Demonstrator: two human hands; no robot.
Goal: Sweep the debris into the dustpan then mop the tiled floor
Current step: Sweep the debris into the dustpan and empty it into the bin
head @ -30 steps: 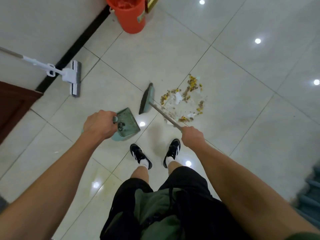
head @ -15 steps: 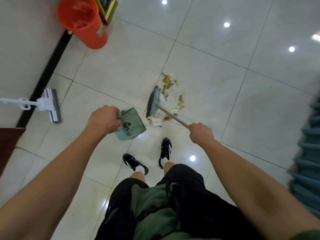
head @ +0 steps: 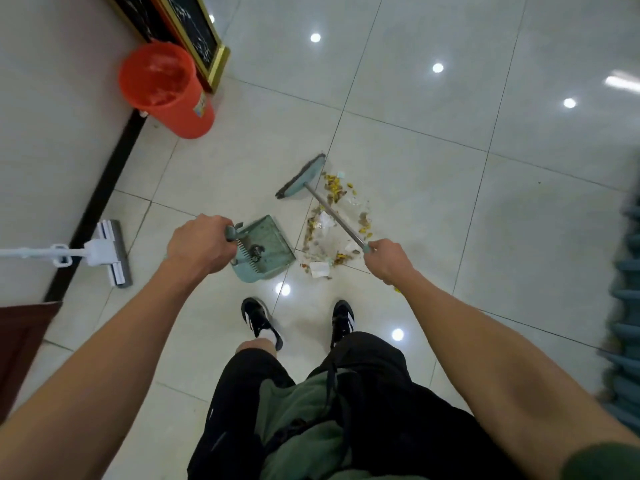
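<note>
1. My left hand (head: 199,245) is fisted round the dustpan handle, fingers curled tight, knuckles up.
2. My right hand (head: 388,259) grips the end of the broom handle (head: 334,216), fingers wrapped round it.
3. Dustpan (head: 265,249), teal, sits just ahead of my left hand; comb teeth at its back edge, a little dark bit inside. Cannot tell if its lip touches the floor.
4. Broom head (head: 302,176) is on the far left edge of the debris, handle crossing over the pile toward my right hand.
5. Debris (head: 337,223): yellow-brown scraps and white paper bits spread on the tiled floor (head: 450,209), just right of the dustpan, between it and my right hand.
6. My black shoes (head: 259,318) stand below the pile.
7. Mop (head: 110,252), white, rests by the wall at left, well apart from the dustpan.
8. Orange bucket (head: 166,90) stands near the wall further back, a gold-framed board (head: 194,32) behind it.
</note>
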